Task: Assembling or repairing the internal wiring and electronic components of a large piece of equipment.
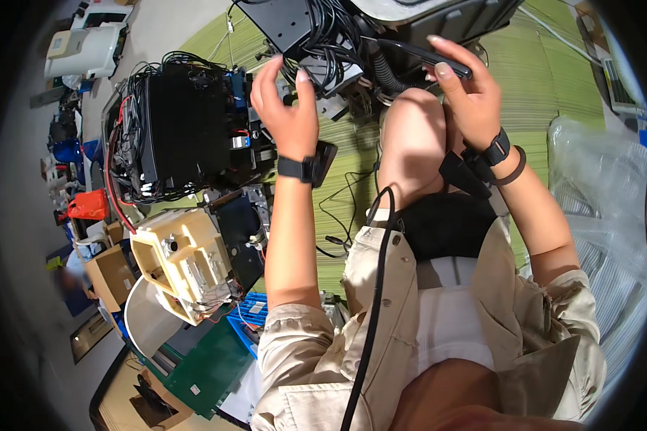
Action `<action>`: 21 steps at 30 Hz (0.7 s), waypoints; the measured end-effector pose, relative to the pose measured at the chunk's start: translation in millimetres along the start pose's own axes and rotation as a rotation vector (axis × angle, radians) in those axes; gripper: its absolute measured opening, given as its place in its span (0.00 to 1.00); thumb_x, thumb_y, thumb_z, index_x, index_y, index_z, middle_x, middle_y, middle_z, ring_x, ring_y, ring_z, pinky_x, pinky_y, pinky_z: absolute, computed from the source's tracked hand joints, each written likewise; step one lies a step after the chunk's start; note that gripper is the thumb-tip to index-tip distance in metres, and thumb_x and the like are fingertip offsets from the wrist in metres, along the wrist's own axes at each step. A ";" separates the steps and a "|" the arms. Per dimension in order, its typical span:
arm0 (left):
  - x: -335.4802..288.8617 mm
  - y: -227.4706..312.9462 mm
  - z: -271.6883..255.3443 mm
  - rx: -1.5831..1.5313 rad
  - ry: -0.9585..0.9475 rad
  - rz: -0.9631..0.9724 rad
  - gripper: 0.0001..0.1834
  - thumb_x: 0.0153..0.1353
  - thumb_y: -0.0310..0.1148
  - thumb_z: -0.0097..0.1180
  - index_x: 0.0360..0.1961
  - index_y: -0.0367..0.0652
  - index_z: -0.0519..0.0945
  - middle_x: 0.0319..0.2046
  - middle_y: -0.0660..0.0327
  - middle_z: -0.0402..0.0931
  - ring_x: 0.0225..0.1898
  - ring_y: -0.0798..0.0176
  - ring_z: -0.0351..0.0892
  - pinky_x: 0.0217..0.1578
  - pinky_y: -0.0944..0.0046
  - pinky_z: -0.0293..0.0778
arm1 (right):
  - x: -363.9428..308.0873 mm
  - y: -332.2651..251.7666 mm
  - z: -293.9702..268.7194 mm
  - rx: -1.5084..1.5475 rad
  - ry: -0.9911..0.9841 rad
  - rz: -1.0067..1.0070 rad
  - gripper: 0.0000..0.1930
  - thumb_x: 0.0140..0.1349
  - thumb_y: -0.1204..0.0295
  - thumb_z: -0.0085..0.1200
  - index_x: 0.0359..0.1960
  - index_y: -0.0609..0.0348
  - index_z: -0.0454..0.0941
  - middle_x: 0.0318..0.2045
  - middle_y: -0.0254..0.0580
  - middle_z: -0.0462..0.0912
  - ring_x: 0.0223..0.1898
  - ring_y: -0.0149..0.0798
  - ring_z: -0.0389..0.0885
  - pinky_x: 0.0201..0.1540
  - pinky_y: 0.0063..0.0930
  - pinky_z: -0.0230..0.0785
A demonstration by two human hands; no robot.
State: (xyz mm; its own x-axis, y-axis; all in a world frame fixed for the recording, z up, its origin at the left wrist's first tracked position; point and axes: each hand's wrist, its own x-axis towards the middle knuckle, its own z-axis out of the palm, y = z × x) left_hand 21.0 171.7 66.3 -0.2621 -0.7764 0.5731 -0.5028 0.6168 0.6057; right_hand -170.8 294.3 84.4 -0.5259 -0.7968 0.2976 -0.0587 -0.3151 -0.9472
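Note:
My right hand [474, 90] is closed around a long, slim black tool [438, 59]. Its narrow end points left, past a ribbed black hose [383, 68]; its exact kind I cannot make out. My left hand [286, 104] is raised with thumb and fingers apart and nothing visible between them. Just beyond its fingertips lie coiled black cables [331, 32] against a black metal box [277, 21]. Whether the fingertips touch the cables I cannot tell. Both wrists wear black straps.
On the left stands a large black case [187, 126] heaped with wires. Nearer are a cream plastic housing [183, 255], a green panel [201, 363] and a blue slotted part [250, 310]. Clear plastic wrapping [589, 172] lies right. A black cable [375, 316] runs down my front. Green matting [338, 161] covers the floor.

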 end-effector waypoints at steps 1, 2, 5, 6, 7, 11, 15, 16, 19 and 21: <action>-10.2 0.2 -6.8 0.073 -0.033 -0.041 0.17 0.49 0.30 0.55 0.42 0.41 0.71 0.40 0.57 0.69 0.46 0.56 0.64 0.49 0.58 0.56 | -4.3 3.8 -0.5 -0.044 -0.024 -0.014 0.13 0.55 0.74 0.51 0.44 0.58 0.73 0.38 0.37 0.76 0.38 0.28 0.72 0.42 0.19 0.64; -19.6 0.5 -12.4 0.143 -0.078 -0.025 0.16 0.49 0.29 0.55 0.41 0.40 0.72 0.40 0.56 0.69 0.44 0.57 0.67 0.47 0.61 0.62 | -7.7 7.1 -1.4 -0.089 -0.051 -0.026 0.13 0.55 0.74 0.51 0.43 0.58 0.74 0.36 0.37 0.76 0.37 0.29 0.73 0.42 0.20 0.63; -40.8 2.2 -15.0 0.148 -0.211 -0.035 0.19 0.49 0.30 0.56 0.45 0.43 0.71 0.46 0.54 0.65 0.49 0.54 0.63 0.50 0.59 0.59 | -14.5 16.2 1.2 -0.183 -0.069 -0.130 0.11 0.54 0.73 0.52 0.41 0.57 0.75 0.33 0.38 0.76 0.36 0.32 0.73 0.41 0.21 0.63; -44.5 2.0 -14.4 0.097 -0.245 -0.068 0.22 0.48 0.31 0.56 0.47 0.44 0.71 0.49 0.52 0.61 0.52 0.50 0.59 0.51 0.56 0.57 | -17.0 19.0 4.5 -0.204 -0.078 -0.171 0.11 0.54 0.73 0.52 0.40 0.57 0.75 0.32 0.38 0.75 0.35 0.33 0.73 0.41 0.21 0.63; -47.0 3.3 -13.7 0.112 -0.253 -0.048 0.22 0.48 0.31 0.55 0.48 0.44 0.71 0.50 0.50 0.60 0.52 0.49 0.58 0.52 0.56 0.57 | -20.3 18.6 4.7 -0.247 -0.089 -0.167 0.11 0.54 0.73 0.52 0.40 0.56 0.75 0.32 0.38 0.75 0.36 0.33 0.73 0.41 0.21 0.63; -51.7 8.3 -13.6 0.160 -0.260 0.005 0.23 0.49 0.32 0.54 0.49 0.44 0.70 0.53 0.48 0.58 0.54 0.47 0.57 0.52 0.54 0.56 | -28.6 17.0 6.7 -0.253 -0.133 -0.166 0.12 0.54 0.72 0.51 0.41 0.56 0.75 0.33 0.38 0.75 0.37 0.33 0.72 0.42 0.22 0.63; -51.3 12.5 -19.8 0.312 -0.318 0.011 0.23 0.51 0.35 0.52 0.50 0.46 0.70 0.53 0.48 0.59 0.54 0.46 0.57 0.54 0.51 0.52 | -35.0 16.9 8.0 -0.249 -0.178 -0.129 0.12 0.54 0.71 0.50 0.42 0.55 0.75 0.34 0.39 0.74 0.38 0.34 0.72 0.42 0.23 0.63; -50.0 13.2 -20.5 0.314 -0.316 0.021 0.23 0.51 0.35 0.52 0.50 0.46 0.70 0.53 0.48 0.59 0.54 0.46 0.57 0.54 0.51 0.52 | -35.9 18.0 8.8 -0.241 -0.196 -0.133 0.13 0.55 0.71 0.49 0.42 0.55 0.74 0.34 0.39 0.74 0.38 0.34 0.72 0.42 0.23 0.63; -48.3 15.2 -20.9 0.341 -0.343 0.062 0.23 0.51 0.36 0.51 0.50 0.46 0.70 0.54 0.51 0.60 0.54 0.47 0.57 0.54 0.49 0.50 | -40.2 22.0 11.0 -0.200 -0.223 -0.060 0.13 0.55 0.71 0.49 0.43 0.53 0.74 0.32 0.38 0.73 0.36 0.33 0.71 0.41 0.23 0.63; -47.2 16.2 -20.3 0.424 -0.373 0.098 0.24 0.52 0.36 0.50 0.52 0.44 0.68 0.55 0.52 0.59 0.57 0.50 0.56 0.55 0.50 0.50 | -40.8 25.0 13.2 -0.211 -0.237 -0.063 0.14 0.55 0.70 0.49 0.44 0.52 0.74 0.32 0.37 0.72 0.35 0.32 0.71 0.38 0.21 0.63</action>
State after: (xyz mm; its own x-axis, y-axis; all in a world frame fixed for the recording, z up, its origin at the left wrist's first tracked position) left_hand 41.9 221.0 60.4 -0.5587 -0.7585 0.3355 -0.7275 0.6424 0.2409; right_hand -139.5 312.1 50.2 -0.3043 -0.8848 0.3528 -0.2724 -0.2741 -0.9223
